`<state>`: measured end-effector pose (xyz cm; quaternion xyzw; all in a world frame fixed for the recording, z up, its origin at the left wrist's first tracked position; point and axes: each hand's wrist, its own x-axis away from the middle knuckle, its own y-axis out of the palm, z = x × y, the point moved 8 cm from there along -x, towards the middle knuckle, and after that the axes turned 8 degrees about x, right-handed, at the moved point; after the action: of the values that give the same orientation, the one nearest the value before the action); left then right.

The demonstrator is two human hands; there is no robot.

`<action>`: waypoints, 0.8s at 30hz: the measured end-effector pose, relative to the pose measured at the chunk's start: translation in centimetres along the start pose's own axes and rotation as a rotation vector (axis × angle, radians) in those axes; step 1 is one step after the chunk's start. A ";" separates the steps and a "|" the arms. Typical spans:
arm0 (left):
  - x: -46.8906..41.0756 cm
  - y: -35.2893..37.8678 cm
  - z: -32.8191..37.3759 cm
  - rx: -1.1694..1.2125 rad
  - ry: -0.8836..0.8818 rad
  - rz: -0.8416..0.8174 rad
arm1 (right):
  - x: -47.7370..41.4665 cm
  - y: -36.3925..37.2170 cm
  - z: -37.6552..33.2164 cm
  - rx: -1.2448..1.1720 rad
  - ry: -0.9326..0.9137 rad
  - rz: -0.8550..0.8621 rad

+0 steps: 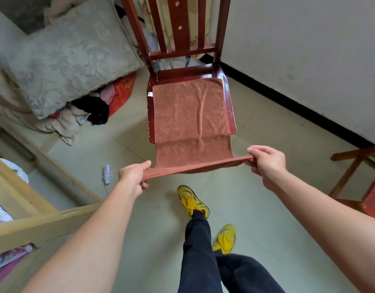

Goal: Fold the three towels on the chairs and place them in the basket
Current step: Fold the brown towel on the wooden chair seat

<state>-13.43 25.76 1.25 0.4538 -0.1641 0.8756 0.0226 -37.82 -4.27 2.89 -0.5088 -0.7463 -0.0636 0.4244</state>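
Rust-brown towel [189, 115] spread flat on red wooden chair seat [228, 98], near edge overhanging; left hand [134, 175] and right hand [264, 159] fingers pinched on its front corners, stretched taut, likely for a clean fold; no basket visible.

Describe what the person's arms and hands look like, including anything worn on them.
Both forearms are bare, with no sleeves in view. The left hand and right hand wear no gloves, and no rings, watch or bracelet show on the fingers or wrists.

Both bare arms stretched forward, left hand [133, 176] and right hand [264, 160] pinched closed, level, well apart
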 end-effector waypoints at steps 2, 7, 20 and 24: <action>-0.8 1.1 2.5 -0.003 -0.004 -0.004 | -1.5 1.1 -2.6 -0.046 -0.004 -0.020; -3.9 4.6 8.8 0.106 -0.067 -0.118 | -5.7 4.0 -8.6 -0.207 0.039 -0.086; -15.1 14.4 20.8 -0.343 0.405 -0.085 | -19.3 10.9 -15.8 0.130 -0.133 0.008; -18.3 16.4 22.4 -0.491 0.576 -0.008 | -22.9 12.5 -17.0 0.305 -0.203 0.071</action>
<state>11.86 5.34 -5.79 0.1708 -0.3544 0.9017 0.1793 -15.20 -23.51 -6.55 -0.4683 -0.7678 0.1172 0.4211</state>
